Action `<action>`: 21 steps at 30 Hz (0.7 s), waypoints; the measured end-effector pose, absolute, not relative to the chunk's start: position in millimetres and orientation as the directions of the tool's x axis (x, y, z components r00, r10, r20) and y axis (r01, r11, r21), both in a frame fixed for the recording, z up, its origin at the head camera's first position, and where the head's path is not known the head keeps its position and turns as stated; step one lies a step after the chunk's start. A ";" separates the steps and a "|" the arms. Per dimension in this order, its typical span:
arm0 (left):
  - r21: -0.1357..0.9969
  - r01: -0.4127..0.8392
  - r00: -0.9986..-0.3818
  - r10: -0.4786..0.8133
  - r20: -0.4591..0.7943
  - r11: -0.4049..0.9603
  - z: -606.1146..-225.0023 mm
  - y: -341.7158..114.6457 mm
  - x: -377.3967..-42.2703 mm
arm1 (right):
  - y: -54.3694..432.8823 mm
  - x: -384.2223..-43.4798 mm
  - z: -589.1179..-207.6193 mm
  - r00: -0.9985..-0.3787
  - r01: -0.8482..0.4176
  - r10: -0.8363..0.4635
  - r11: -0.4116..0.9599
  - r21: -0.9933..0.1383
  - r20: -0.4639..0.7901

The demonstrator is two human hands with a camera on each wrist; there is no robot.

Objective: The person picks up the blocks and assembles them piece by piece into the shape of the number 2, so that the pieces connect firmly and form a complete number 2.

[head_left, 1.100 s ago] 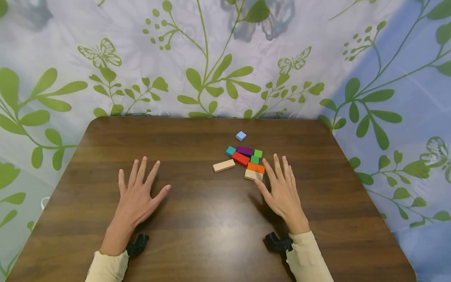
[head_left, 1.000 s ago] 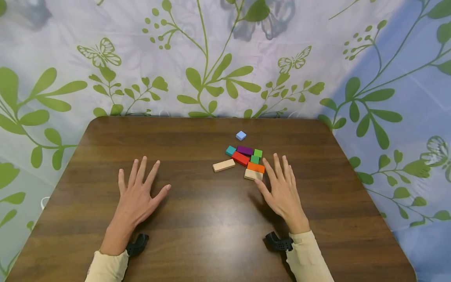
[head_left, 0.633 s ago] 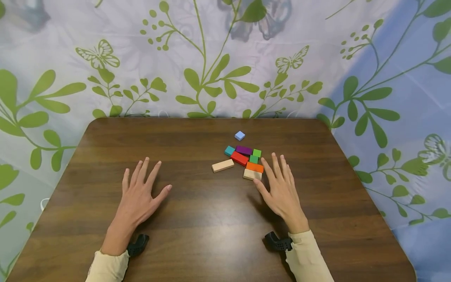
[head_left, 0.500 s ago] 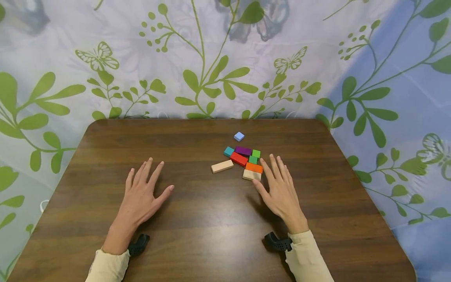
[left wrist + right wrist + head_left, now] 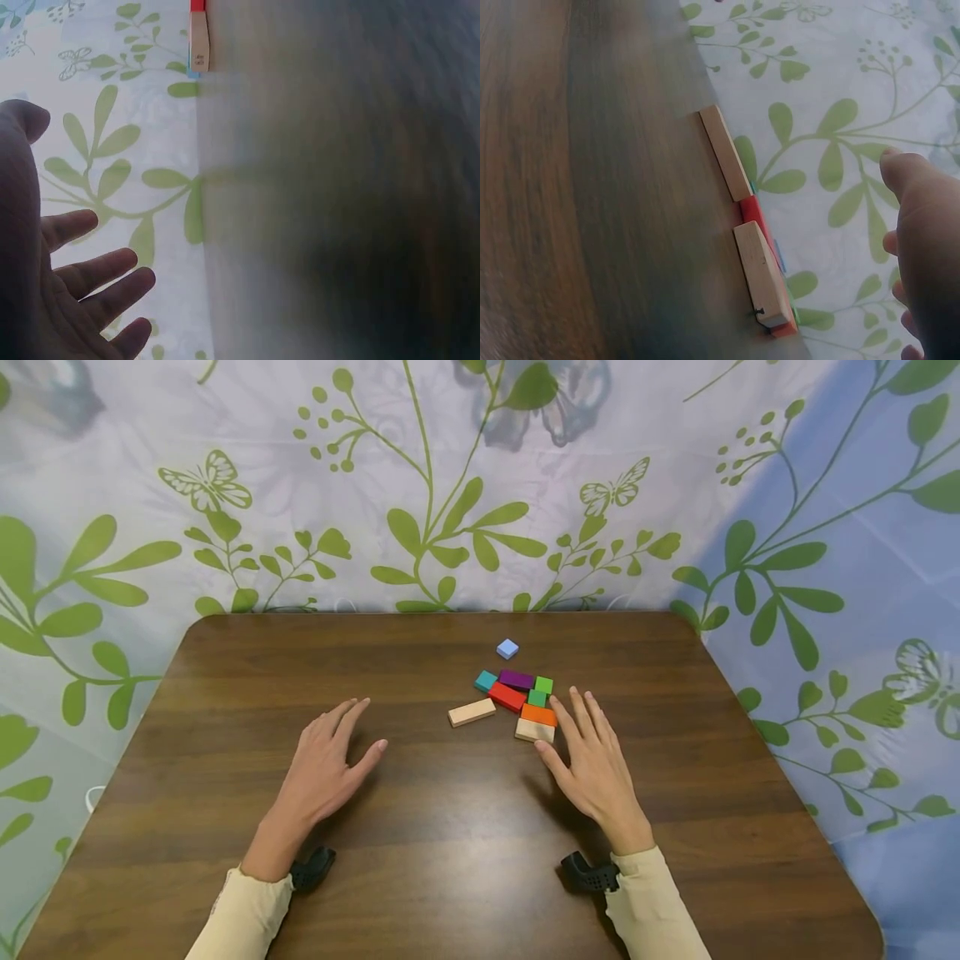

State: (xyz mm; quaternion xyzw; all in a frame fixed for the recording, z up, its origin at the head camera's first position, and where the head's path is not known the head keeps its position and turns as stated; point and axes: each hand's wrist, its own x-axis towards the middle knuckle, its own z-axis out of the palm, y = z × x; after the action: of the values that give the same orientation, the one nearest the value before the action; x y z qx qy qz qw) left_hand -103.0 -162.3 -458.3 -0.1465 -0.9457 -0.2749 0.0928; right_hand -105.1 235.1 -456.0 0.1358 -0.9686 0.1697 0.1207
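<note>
My left hand (image 5: 322, 768) hovers left of the blocks with its fingers extended and nothing held. Beside the block cluster, my right hand (image 5: 596, 768) has its fingers spread and holds nothing; its thumb tip is close to a plain wooden block (image 5: 535, 731), and I cannot tell whether they touch. An orange block (image 5: 538, 715) lies against that one. Farther back are a red block (image 5: 507, 697), a purple block (image 5: 517, 679), a teal block (image 5: 486, 681), a dark green block (image 5: 537, 697) and a light green block (image 5: 543, 685). Another plain wooden block (image 5: 472, 712) lies to the left.
A light blue block (image 5: 507, 648) sits alone toward the back edge of the brown wooden table (image 5: 420, 860). Behind the table hangs a leaf-patterned cloth (image 5: 300, 485). A black wrist mount (image 5: 588, 872) is on each wrist.
My left hand has moved right toward the blocks and turned, its fingers closer together. The right hand stays nearly where it was. The blocks have not moved; the head view has shifted slightly.
</note>
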 end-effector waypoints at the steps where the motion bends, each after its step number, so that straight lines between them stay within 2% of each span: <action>1: 0.502 0.327 -0.941 0.227 0.252 0.801 -458.7 -160.2 -103.7 | 235.0 -104.9 -455.6 -0.935 -0.304 -0.223 0.906 -0.296 0.278; 21: 0.628 0.310 -0.950 0.259 0.174 0.714 -457.6 -117.4 -123.1 | 232.2 -102.4 -453.2 -0.933 -0.315 -0.240 0.905 -0.286 0.268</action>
State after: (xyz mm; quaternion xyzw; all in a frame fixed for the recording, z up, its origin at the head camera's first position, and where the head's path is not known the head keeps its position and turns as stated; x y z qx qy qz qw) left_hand -123.1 -117.4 -457.6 -0.1536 -0.9251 -0.3452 0.0366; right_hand -102.4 232.2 -453.2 0.1431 -0.9693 0.1643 0.1140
